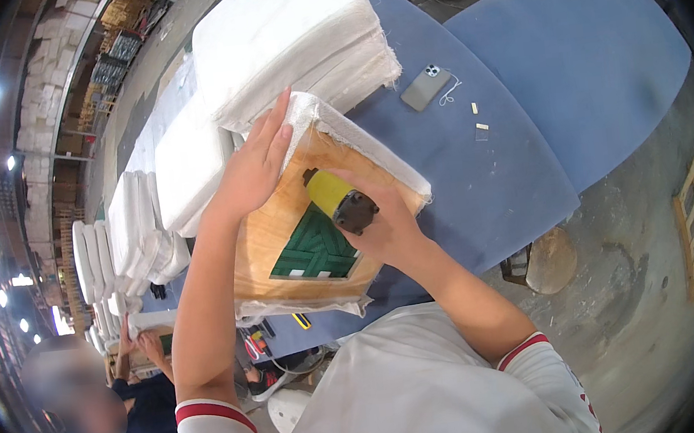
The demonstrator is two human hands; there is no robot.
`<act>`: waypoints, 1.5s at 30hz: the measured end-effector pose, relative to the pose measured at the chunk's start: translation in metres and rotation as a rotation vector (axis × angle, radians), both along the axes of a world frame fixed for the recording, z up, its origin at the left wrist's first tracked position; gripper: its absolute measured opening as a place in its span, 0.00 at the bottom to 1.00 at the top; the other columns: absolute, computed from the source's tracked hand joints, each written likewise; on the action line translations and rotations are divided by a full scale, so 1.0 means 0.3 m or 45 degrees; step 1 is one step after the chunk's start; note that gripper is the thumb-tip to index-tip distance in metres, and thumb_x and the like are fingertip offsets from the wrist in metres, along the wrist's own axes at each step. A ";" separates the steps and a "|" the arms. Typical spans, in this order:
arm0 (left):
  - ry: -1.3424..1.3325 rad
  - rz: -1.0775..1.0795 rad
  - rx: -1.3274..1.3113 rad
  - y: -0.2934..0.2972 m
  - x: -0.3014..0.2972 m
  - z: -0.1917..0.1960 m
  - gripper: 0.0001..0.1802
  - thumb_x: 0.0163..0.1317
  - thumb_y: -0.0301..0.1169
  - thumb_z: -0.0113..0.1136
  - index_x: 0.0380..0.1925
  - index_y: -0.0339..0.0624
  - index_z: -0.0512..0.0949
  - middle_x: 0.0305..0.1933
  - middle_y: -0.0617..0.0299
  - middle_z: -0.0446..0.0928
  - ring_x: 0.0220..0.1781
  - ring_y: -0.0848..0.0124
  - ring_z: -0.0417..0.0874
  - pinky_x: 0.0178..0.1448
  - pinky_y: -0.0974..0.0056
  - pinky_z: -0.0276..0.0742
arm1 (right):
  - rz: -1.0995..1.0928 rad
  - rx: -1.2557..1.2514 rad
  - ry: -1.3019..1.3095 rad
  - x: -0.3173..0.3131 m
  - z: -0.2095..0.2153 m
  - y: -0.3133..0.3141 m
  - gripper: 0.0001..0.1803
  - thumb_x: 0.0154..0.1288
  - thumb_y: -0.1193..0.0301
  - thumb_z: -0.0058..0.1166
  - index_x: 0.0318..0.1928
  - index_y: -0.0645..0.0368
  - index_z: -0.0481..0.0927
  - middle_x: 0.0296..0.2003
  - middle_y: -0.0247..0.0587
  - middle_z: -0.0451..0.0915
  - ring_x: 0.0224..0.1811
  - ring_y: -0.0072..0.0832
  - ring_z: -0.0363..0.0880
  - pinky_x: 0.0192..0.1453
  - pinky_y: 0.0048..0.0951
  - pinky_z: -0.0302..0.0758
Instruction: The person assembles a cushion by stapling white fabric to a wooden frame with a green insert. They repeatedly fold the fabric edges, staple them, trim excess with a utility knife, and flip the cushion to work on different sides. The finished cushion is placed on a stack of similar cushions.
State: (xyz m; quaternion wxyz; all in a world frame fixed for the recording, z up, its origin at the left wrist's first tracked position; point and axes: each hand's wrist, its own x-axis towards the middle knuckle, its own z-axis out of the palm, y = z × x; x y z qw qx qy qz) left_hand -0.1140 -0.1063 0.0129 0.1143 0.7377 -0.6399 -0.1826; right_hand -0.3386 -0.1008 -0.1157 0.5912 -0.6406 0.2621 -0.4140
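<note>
Blue felt covers the worktop (pixel 476 171) of a large workshop, with stacks of white padded cushions (pixel 280 39) piled from 10 to 12 o'clock and a grey phone (pixel 425 88) lying at 1 o'clock. At the centre lies an upturned seat base (pixel 282 231), its plywood underside and green webbing facing up, white fabric (pixel 356 136) wrapped over its edges. The left hand (pixel 254 167) lies flat and open on the fabric at the seat's far rim, pressing it down. The right hand (pixel 385 217) is closed around a yellow-and-black stapler (pixel 339 200), its nose against the wood near the 1 o'clock edge. To fasten well, I judge the fabric should be pulled taut and smooth, the tool held square to the wood, and the pressing fingers (pixel 276 127) kept apart from the nose. At 8 o'clock another person (pixel 143 395) works nearby.
</note>
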 end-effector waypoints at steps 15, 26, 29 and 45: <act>-0.183 -0.106 0.037 0.029 -0.049 0.053 0.41 0.86 0.32 0.61 0.93 0.74 0.60 0.94 0.40 0.60 0.89 0.35 0.70 0.89 0.44 0.73 | -0.150 0.001 -0.253 -0.012 0.085 -0.143 0.34 0.61 0.82 0.80 0.69 0.61 0.88 0.50 0.55 0.95 0.51 0.41 0.97 0.59 0.35 0.89; -0.301 -0.113 0.066 0.025 -0.058 0.051 0.55 0.72 0.17 0.65 0.92 0.77 0.60 0.94 0.45 0.60 0.76 0.37 0.84 0.75 0.42 0.87 | -0.221 -0.246 -0.135 0.013 0.094 -0.077 0.31 0.66 0.79 0.78 0.70 0.62 0.88 0.54 0.52 0.96 0.55 0.40 0.97 0.62 0.36 0.88; -0.269 -0.103 0.080 0.032 -0.053 0.056 0.58 0.69 0.17 0.67 0.93 0.76 0.59 0.95 0.46 0.59 0.80 0.38 0.81 0.79 0.42 0.85 | -0.132 -0.184 -0.034 0.014 0.106 -0.076 0.30 0.67 0.79 0.77 0.70 0.63 0.88 0.54 0.51 0.96 0.55 0.40 0.97 0.63 0.36 0.88; -0.163 -0.054 0.132 0.144 0.044 0.059 0.35 0.93 0.47 0.45 0.95 0.72 0.55 0.93 0.40 0.61 0.83 0.36 0.77 0.85 0.42 0.75 | -0.048 -0.107 0.017 0.045 -0.016 0.009 0.27 0.69 0.76 0.77 0.67 0.64 0.88 0.50 0.50 0.95 0.51 0.40 0.96 0.56 0.38 0.88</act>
